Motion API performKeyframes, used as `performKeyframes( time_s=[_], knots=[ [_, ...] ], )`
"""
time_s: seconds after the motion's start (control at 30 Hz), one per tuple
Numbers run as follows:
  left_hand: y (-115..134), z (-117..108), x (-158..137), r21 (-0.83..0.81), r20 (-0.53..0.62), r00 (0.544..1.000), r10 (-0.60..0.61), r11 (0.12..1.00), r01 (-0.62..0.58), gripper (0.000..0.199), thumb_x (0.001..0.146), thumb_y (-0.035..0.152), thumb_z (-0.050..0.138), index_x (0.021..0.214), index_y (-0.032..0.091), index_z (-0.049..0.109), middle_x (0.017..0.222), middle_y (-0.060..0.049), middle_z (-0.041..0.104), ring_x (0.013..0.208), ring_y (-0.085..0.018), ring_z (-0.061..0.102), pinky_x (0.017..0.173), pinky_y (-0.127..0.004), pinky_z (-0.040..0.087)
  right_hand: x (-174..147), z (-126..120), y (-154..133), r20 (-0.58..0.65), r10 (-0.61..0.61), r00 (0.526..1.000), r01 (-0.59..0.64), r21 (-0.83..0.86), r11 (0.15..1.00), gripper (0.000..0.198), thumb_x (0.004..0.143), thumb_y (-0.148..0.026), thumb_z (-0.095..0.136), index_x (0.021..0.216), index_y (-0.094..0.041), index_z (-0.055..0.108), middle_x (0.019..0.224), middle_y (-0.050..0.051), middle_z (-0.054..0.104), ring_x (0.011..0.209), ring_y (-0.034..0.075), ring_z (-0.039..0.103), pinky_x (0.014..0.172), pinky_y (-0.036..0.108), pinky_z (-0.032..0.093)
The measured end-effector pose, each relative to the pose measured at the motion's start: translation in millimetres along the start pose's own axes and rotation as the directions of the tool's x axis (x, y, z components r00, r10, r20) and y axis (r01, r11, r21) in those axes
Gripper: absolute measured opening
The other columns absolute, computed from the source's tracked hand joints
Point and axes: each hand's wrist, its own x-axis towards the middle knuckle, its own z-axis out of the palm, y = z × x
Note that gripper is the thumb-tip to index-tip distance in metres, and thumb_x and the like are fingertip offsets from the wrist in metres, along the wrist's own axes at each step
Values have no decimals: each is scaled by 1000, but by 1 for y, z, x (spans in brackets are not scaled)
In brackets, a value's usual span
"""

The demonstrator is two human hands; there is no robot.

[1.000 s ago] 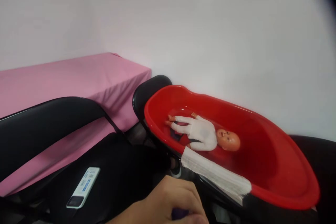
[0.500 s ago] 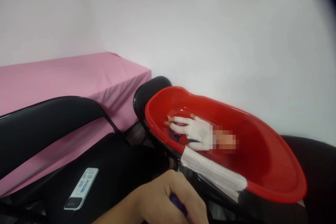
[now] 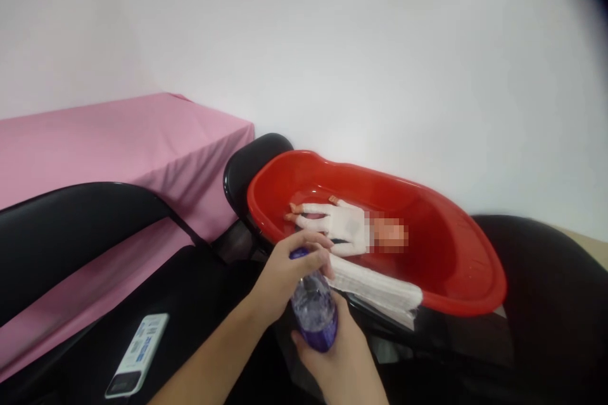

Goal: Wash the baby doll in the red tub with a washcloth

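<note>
A small clear bottle (image 3: 314, 310) with a purple label and purple cap is upright in front of me. My right hand (image 3: 339, 357) grips its lower body from below. My left hand (image 3: 289, 275) wraps the cap at its top. Just beyond the bottle lies a red plastic baby tub (image 3: 456, 253) on black chairs. A doll (image 3: 339, 226) in a white suit lies on its back inside the tub. A folded white cloth (image 3: 380, 291) hangs over the tub's near rim.
A white rectangular device (image 3: 137, 354) lies on the black chair seat (image 3: 199, 291) at lower left. A black chair back (image 3: 71, 234) curves across the left. A pink-covered table (image 3: 118, 139) stands behind, against white partition walls (image 3: 380, 76).
Both hands have risen into view with the bottle; earlier only one hand showed at the bottom edge around something purple. The view shifted slightly right.
</note>
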Motion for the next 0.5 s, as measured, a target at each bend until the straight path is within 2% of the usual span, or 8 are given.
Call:
performKeyframes(
  time_s=[0.03, 0.1, 0.2, 0.27, 0.37, 0.43, 0.5],
  knots=[
    [-3, -1, 3, -71, 20, 1000, 20, 997, -18, 18, 85, 31, 63, 93, 15, 68, 66, -3, 66, 67, -17, 64, 66, -28, 49, -2, -2, -7, -39, 10, 999, -12, -63, 998, 60, 61, -26, 71, 118, -20, 54, 107, 10, 67, 98, 27, 65, 89, 41, 49],
    [-6, -4, 8, -227, 138, 988, 76, 973, -43, 24, 90, 33, 55, 91, 14, 70, 61, -4, 65, 64, -18, 65, 65, -31, 50, -6, -5, -17, -11, 32, 999, -33, -87, 996, 57, 60, -25, 72, 114, -21, 56, 100, 8, 69, 92, 26, 66, 84, 38, 51],
    [-4, -7, 11, -385, 313, 932, 182, 922, -50, 24, 91, 29, 54, 95, 16, 73, 59, -4, 66, 61, -20, 67, 72, -38, 52, -10, -6, -22, 170, 99, 980, -99, -11, 995, 52, 56, -19, 73, 106, -21, 58, 84, 4, 68, 72, 19, 64, 67, 30, 51],
    [-1, -7, 10, -423, 367, 906, 213, 905, -41, 21, 90, 26, 56, 98, 18, 74, 60, -3, 68, 61, -20, 69, 79, -42, 52, -9, -7, -20, 300, 89, 950, -114, 67, 991, 52, 54, -15, 74, 104, -20, 60, 78, 2, 67, 66, 17, 61, 60, 26, 48],
    [1, -6, 7, -424, 409, 889, 206, 906, -15, 18, 87, 23, 61, 97, 19, 75, 57, -2, 68, 64, -22, 70, 88, -48, 48, 0, -9, -12, 395, -39, 918, -54, 221, 974, 58, 50, -16, 79, 105, -19, 62, 86, 3, 68, 78, 19, 64, 69, 28, 52],
    [0, -6, 4, -408, 426, 886, 181, 913, 10, 16, 86, 22, 63, 96, 19, 75, 55, -1, 67, 65, -22, 71, 91, -50, 46, 6, -11, -6, 398, -119, 910, -6, 298, 954, 53, 52, -22, 82, 102, -20, 65, 90, 3, 69, 89, 22, 65, 78, 32, 53],
    [-3, -7, 0, -377, 436, 891, 124, 925, 55, 14, 83, 25, 66, 93, 19, 73, 56, -1, 67, 66, -23, 71, 89, -49, 47, 9, -12, -1, 375, -154, 914, 29, 320, 947, 42, 59, -31, 79, 98, -22, 67, 89, 3, 70, 94, 23, 66, 82, 34, 53]
  ],
)
